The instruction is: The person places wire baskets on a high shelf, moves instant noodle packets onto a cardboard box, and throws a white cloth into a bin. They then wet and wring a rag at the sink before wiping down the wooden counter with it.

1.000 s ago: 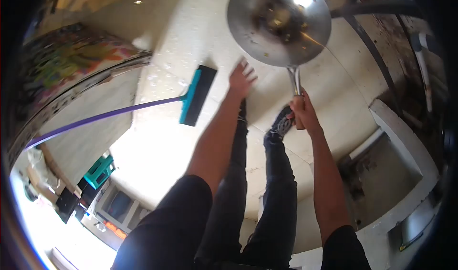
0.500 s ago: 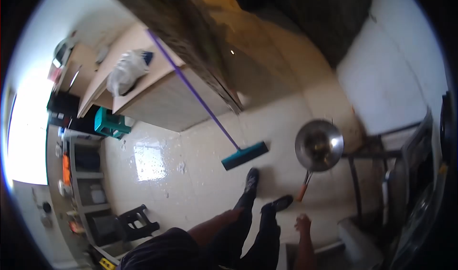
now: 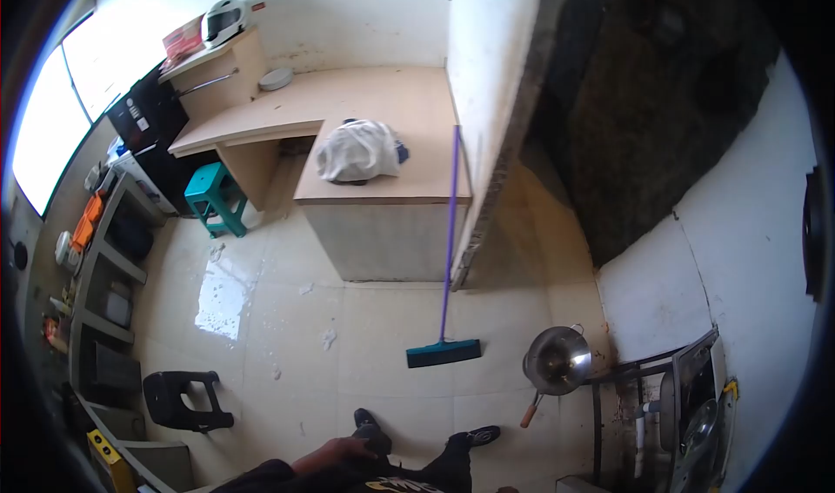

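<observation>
My left hand [image 3: 350,449] lies against my dark-clothed leg at the bottom of the head view. Its fingers look stretched out, with nothing visible in them. Only a sliver of my right hand [image 3: 507,489] shows at the lower edge, its fingers hidden. Ahead of my feet, a broom with a purple handle [image 3: 450,232] and a teal head [image 3: 444,352] leans upright against the desk's end. A steel wok [image 3: 557,361] with a wooden handle is to the right; what supports it is unclear. Neither hand touches the broom or the wok.
A wooden desk [image 3: 396,84] holds a bundled white cloth [image 3: 361,149]. A teal stool [image 3: 213,199] and a black stool [image 3: 187,400] stand leftward. Wet-looking patches [image 3: 222,297] mark the tiled floor. Shelves [image 3: 87,319] line the left; a metal frame [image 3: 635,371] stands right.
My view has turned and levelled, showing more of the desk and back wall. My right hand, earlier visible with curled fingers below the wok, has dropped almost out of sight.
</observation>
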`<state>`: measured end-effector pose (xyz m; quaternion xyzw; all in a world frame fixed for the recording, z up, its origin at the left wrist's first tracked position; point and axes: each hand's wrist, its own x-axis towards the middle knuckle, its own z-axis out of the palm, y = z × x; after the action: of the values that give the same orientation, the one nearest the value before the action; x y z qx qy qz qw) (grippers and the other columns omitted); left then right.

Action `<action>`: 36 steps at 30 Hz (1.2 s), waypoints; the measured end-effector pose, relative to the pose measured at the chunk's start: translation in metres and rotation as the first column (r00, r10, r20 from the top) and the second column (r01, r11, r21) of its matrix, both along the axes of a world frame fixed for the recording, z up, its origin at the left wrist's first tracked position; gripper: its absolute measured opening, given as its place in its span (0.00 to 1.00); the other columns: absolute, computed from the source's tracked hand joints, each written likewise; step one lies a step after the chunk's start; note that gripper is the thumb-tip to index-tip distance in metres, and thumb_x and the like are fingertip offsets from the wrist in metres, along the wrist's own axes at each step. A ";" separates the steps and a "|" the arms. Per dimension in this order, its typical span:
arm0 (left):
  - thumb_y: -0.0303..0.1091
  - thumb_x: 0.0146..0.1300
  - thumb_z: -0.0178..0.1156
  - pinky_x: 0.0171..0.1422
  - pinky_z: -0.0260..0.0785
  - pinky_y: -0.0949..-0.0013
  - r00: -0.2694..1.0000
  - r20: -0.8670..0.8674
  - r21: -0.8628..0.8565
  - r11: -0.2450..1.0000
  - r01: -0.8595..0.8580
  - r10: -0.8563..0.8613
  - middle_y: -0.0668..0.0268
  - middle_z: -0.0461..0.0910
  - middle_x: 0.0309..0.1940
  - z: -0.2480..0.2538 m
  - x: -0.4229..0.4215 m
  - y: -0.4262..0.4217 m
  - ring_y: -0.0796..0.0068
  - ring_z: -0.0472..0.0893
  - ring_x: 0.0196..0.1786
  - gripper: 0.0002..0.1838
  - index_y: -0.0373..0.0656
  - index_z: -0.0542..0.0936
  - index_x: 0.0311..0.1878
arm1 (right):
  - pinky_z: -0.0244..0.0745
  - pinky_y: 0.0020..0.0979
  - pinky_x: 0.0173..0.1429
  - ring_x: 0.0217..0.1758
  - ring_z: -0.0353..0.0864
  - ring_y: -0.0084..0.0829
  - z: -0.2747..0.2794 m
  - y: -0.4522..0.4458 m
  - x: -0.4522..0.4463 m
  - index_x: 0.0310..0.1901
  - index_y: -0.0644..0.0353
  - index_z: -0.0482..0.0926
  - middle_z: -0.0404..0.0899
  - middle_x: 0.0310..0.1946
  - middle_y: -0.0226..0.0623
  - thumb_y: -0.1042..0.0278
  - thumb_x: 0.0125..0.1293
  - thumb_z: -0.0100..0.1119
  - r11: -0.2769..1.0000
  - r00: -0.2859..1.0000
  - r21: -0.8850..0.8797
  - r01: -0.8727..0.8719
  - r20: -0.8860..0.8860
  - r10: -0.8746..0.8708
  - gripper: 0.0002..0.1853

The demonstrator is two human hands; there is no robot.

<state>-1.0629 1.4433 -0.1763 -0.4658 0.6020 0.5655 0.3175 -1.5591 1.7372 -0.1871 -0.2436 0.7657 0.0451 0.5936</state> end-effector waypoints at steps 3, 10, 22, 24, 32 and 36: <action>0.72 0.54 0.58 0.71 0.61 0.52 0.995 -0.039 0.117 0.989 -0.084 0.090 0.51 0.67 0.68 0.032 0.059 -0.006 0.51 0.67 0.69 0.48 0.52 0.64 0.72 | 0.78 0.53 0.48 0.39 0.84 0.47 -0.096 -0.019 -0.004 0.50 0.49 0.80 0.81 0.46 0.40 0.43 0.58 0.60 0.281 0.342 -0.306 -0.910 -0.169 0.924 0.24; 0.55 0.66 0.58 0.60 0.71 0.52 0.580 -0.074 0.359 0.564 -0.743 0.811 0.60 0.80 0.53 0.133 0.168 0.032 0.66 0.77 0.56 0.29 0.52 0.73 0.66 | 0.75 0.41 0.54 0.49 0.82 0.49 0.075 -0.301 0.199 0.49 0.57 0.81 0.82 0.45 0.50 0.55 0.63 0.55 0.621 0.713 -0.409 -0.668 -0.117 0.691 0.19; 0.54 0.70 0.51 0.73 0.56 0.58 0.296 -0.326 0.203 0.372 -0.906 0.898 0.58 0.67 0.67 0.137 0.191 -0.056 0.62 0.66 0.69 0.33 0.46 0.63 0.72 | 0.69 0.44 0.61 0.56 0.75 0.48 0.131 -0.569 0.332 0.50 0.62 0.79 0.81 0.47 0.49 0.57 0.67 0.52 0.421 0.826 -0.740 -0.525 -0.323 0.463 0.18; 0.54 0.71 0.51 0.74 0.55 0.59 0.275 -0.354 0.143 0.342 -0.929 0.894 0.59 0.66 0.68 0.127 0.199 -0.097 0.62 0.65 0.70 0.34 0.46 0.62 0.73 | 0.68 0.46 0.63 0.58 0.73 0.51 0.127 -0.614 0.342 0.53 0.61 0.78 0.79 0.49 0.52 0.55 0.67 0.53 0.374 0.837 -0.784 -0.495 -0.314 0.449 0.20; 0.54 0.71 0.50 0.76 0.50 0.63 0.246 -0.440 -0.060 0.244 -0.968 0.864 0.60 0.61 0.71 0.100 0.237 -0.205 0.64 0.60 0.73 0.35 0.44 0.58 0.74 | 0.63 0.49 0.67 0.62 0.68 0.56 0.201 -0.856 0.352 0.66 0.65 0.63 0.69 0.58 0.58 0.60 0.57 0.67 0.269 0.893 -0.857 -0.440 -0.385 0.234 0.37; 0.54 0.72 0.49 0.77 0.48 0.65 0.251 -0.466 -0.080 0.241 -0.967 0.848 0.60 0.59 0.73 0.093 0.259 -0.244 0.64 0.58 0.74 0.36 0.43 0.56 0.75 | 0.64 0.48 0.66 0.63 0.67 0.57 0.229 -0.978 0.360 0.69 0.61 0.57 0.66 0.61 0.58 0.60 0.53 0.71 0.135 0.897 -0.890 -0.435 -0.441 -0.017 0.45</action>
<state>-0.8040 1.1990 -0.0835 -0.6766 0.3430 0.5921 -0.2718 -1.1989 0.7588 0.0417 -0.6608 0.6596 -0.3307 0.1371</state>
